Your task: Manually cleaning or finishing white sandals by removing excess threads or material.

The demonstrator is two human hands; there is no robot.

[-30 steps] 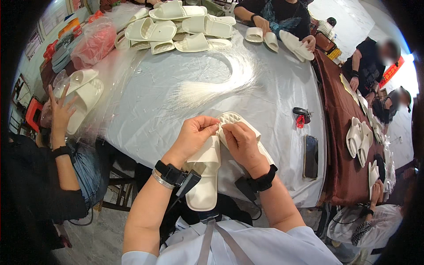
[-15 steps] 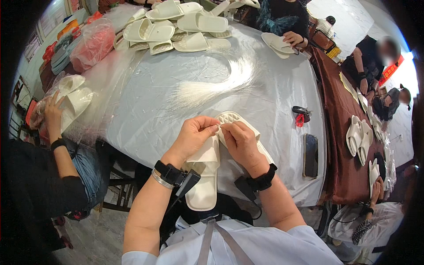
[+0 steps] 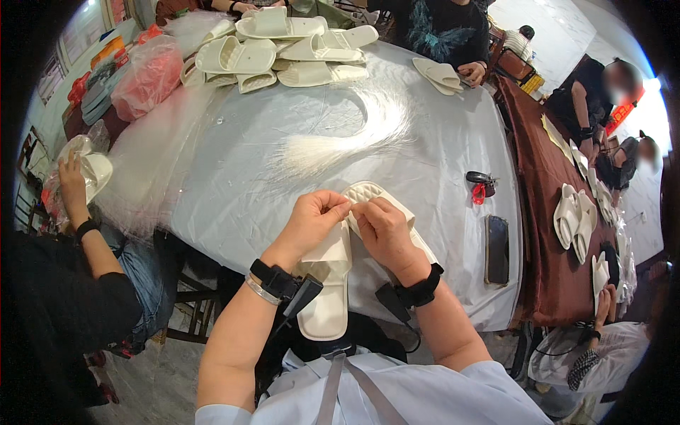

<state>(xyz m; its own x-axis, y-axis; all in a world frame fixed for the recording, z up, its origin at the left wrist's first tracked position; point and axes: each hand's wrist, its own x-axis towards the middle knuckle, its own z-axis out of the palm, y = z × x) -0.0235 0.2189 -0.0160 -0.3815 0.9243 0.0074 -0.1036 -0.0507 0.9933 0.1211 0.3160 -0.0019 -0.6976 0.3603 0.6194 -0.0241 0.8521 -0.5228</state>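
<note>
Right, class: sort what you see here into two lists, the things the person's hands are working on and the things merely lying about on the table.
In hand:
left hand and right hand, both pinching at the strap of the white slipper

Lying about:
bundle of white fibres
dark phone
small red and black tool
pile of white slippers
pink plastic bag

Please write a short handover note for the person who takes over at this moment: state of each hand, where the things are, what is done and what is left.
Left hand: fingers pinch the toe end of the white slipper.
Right hand: fingers pinch the same spot, close against the left.
The slipper lies at the near edge of the table, heel hanging toward the body. A bundle of white fibres lies beyond it, a phone and a small red tool to the right.
Done: a pile of slippers sits at the far side.
Left: the slipper in hand is not yet put down.
</note>
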